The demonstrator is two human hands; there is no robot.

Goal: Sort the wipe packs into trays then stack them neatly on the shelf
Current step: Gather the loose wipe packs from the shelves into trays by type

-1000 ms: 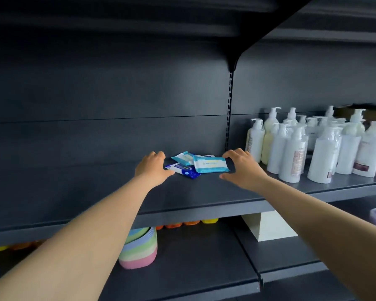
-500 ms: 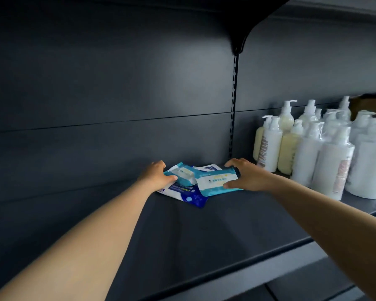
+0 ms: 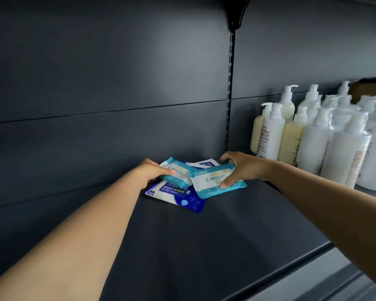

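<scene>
A small pile of wipe packs lies on the dark shelf [image 3: 182, 246] near its back wall. My right hand [image 3: 241, 168] grips a teal-and-white pack [image 3: 211, 181], thumb on its front edge and fingers over its far edge. My left hand [image 3: 149, 172] holds a second teal pack [image 3: 178, 172], thumb on top. Under both lies a blue-and-white alcohol wipes pack [image 3: 176, 195]. Another white-and-blue pack [image 3: 204, 164] peeks out behind them. No tray is in view.
Several white and cream pump bottles [image 3: 313, 140] stand packed together on the shelf to the right, close to my right forearm. A slotted upright [image 3: 230, 92] runs up the back wall. The shelf's front edge [image 3: 302, 276] slants across the lower right.
Both hands went from hovering beside the pile to gripping a teal pack each. The view moved closer and up, so the lower shelf dropped out of sight.
</scene>
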